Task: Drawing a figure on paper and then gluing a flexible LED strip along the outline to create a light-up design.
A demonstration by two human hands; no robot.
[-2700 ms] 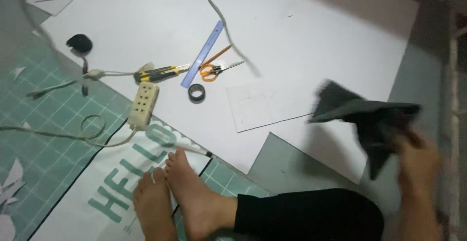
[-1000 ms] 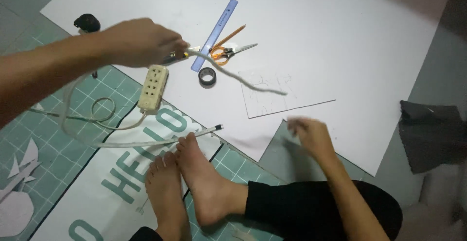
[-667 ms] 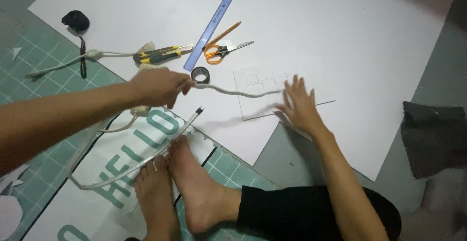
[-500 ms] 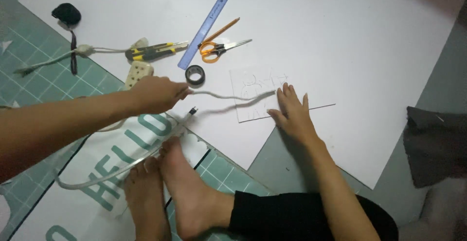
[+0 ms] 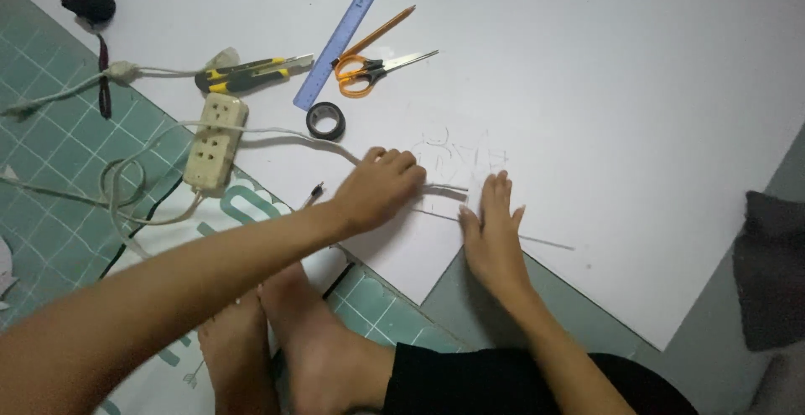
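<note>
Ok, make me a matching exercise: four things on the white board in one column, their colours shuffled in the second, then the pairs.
Things:
1. ruler
2. scissors
3. tape roll
4. power strip

Colours:
A. black
B. cream
C. blue-violet
D. orange handles

Pairs: 1-C, 2-D, 3-A, 4-B

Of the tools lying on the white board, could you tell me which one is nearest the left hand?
The black tape roll, just above the left hand. The scissors, ruler, pencil and utility knife lie farther up.
</note>
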